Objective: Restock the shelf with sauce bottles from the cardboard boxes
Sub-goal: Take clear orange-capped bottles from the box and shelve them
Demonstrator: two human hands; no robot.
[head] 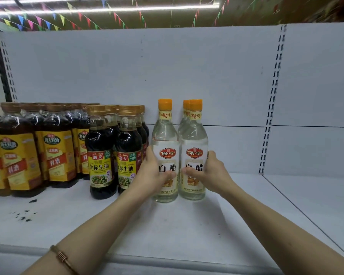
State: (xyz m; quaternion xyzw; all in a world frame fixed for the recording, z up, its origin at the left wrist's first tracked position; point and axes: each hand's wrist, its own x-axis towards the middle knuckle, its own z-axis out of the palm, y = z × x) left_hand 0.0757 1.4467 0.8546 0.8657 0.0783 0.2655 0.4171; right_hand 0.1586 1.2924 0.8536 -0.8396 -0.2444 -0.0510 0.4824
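Left hand point(151, 171) grips the left white vinegar bottle point(165, 151); right hand point(209, 171) grips its right neighbour point(195, 153). Both stand upright mid-shelf point(187, 225). Risk: leftward shove knocks the soy sauce bottles point(127, 151) just beside.

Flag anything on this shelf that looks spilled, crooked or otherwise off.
Dark specks and smears dot the white shelf board at front left, before the yellow-labelled cooking wine bottles; they look like dried drips or grime. The bottles all stand upright, including the two clear vinegar bottles that the hands hold.
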